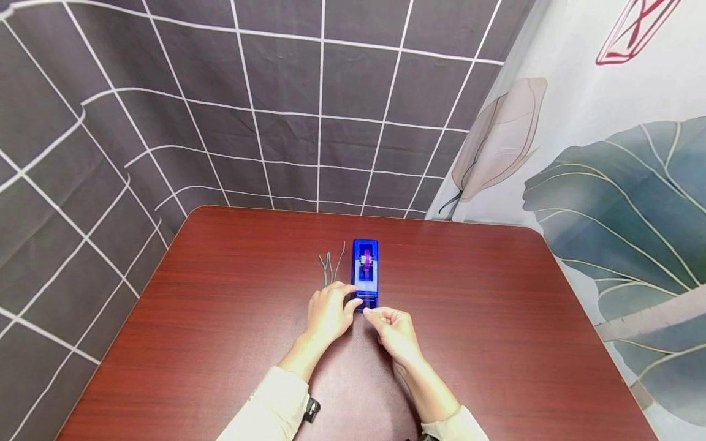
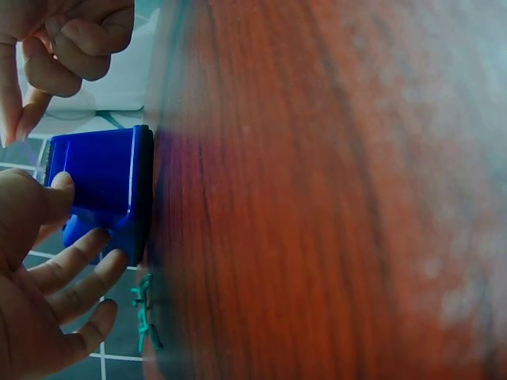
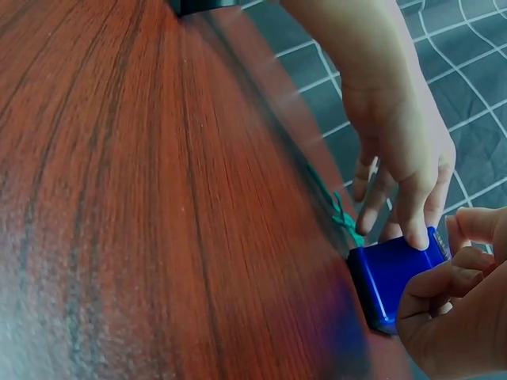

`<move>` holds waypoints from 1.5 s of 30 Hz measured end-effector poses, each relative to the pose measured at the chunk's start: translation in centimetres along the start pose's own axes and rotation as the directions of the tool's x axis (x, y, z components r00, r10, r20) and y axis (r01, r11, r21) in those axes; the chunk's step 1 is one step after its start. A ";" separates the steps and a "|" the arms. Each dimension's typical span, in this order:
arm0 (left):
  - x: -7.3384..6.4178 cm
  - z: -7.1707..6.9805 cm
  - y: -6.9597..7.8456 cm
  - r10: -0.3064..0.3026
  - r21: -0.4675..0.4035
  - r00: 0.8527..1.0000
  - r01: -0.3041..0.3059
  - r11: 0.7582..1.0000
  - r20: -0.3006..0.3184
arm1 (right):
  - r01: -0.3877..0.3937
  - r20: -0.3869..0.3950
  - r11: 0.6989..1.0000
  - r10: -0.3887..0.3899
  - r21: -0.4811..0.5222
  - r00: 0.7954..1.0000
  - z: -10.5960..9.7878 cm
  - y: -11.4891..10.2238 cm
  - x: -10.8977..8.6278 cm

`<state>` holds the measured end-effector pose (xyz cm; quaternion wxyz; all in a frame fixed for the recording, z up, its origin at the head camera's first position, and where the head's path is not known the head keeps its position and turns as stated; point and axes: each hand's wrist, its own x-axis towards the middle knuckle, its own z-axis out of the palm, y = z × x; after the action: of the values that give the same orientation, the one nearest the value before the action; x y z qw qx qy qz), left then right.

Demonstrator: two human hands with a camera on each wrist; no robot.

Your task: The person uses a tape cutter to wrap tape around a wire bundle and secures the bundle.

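A blue tape dispenser (image 1: 365, 245) with a purple-cored tape roll (image 1: 366, 260) stands on the table. My left hand (image 1: 326, 312) holds its near end, thumb on the front face and fingers along the left side, as the left wrist view shows. Just off the dispenser's near edge, my right hand (image 1: 398, 334) has its thumb and index finger pinched together, the other fingers curled. A faint clear strip of tape seems to lie at those fingertips; it is hard to make out. In the right wrist view the right hand (image 3: 463, 309) partly covers the dispenser (image 3: 392, 273).
Several thin green ties (image 1: 325, 269) lie left of the dispenser, partly behind the left hand. The reddish-brown wooden table (image 1: 220, 306) ends at a grey gridded curtain (image 1: 287, 122) at the back and a leaf-patterned curtain (image 1: 607, 214) on the right.
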<state>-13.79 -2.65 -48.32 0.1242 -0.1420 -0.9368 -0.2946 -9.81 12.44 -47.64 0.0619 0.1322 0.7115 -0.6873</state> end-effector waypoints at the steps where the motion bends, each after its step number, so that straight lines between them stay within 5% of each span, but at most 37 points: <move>1: 0.0 0.0 0.0 0.000 -0.001 1.000 0.000 1.000 -0.001 | -0.002 0.001 1.000 0.002 0.003 1.000 0.0 0.0 0.0; 45: 0.0 0.0 -0.1 -0.015 -0.013 1.000 0.015 1.000 0.007 | 0.005 0.024 1.000 -0.005 -0.012 1.000 -0.1 0.5 -1.7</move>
<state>-13.86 -2.74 -48.40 0.1180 -0.1366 -0.9362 -0.3014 -8.01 12.38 -47.66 0.0694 0.1217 0.7150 -0.6849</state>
